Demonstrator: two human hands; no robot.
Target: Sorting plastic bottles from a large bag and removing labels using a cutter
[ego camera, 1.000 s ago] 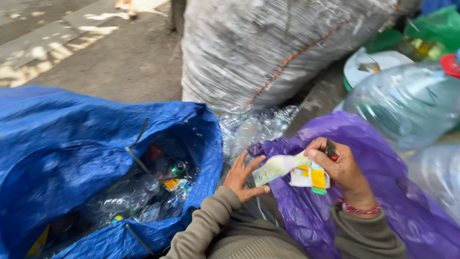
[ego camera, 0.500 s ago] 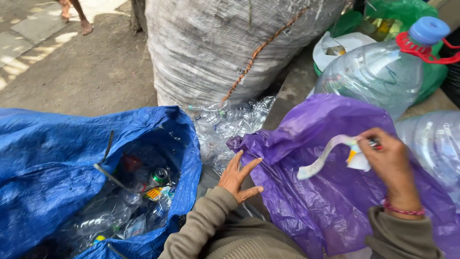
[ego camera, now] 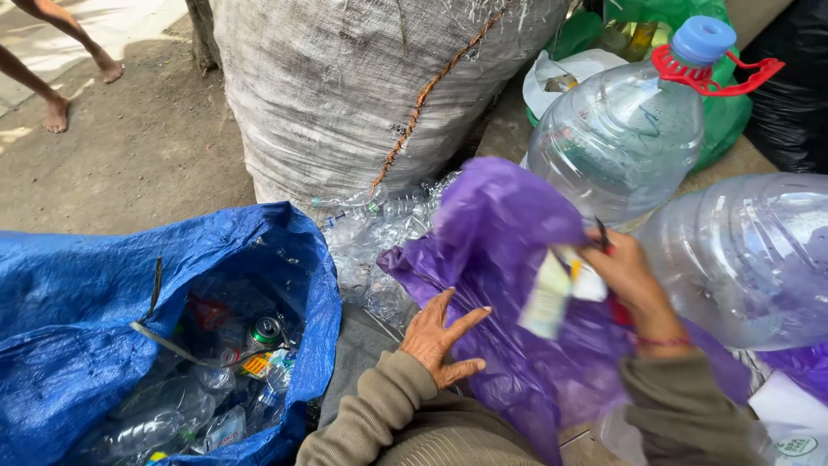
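A strip of pale label [ego camera: 552, 298], white with yellow and green, hangs blurred from the right hand [ego camera: 625, 276], whose fingers are pinched closed on its upper end, right of centre in the scene. Behind the strip and against it lies a purple plastic bag [ego camera: 500, 233], bunched up and draped over the person's lap. The left hand [ego camera: 440, 336] rests flat on the near left edge of that bag, fingers spread wide, holding nothing.

Just right of the right hand lies a large clear water jug [ego camera: 742, 259] on its side. Farther back stands another clear jug [ego camera: 617, 138] with a blue cap and a red handle ring. To the left, a blue woven sack [ego camera: 78, 293] gapes open, with crushed bottles and a can inside. Between the sack and the purple bag lie crumpled clear bottles [ego camera: 371, 237]. At the far side rises a big grey woven sack [ego camera: 362, 86], and bare feet [ego camera: 78, 86] stand on the ground at the far left.
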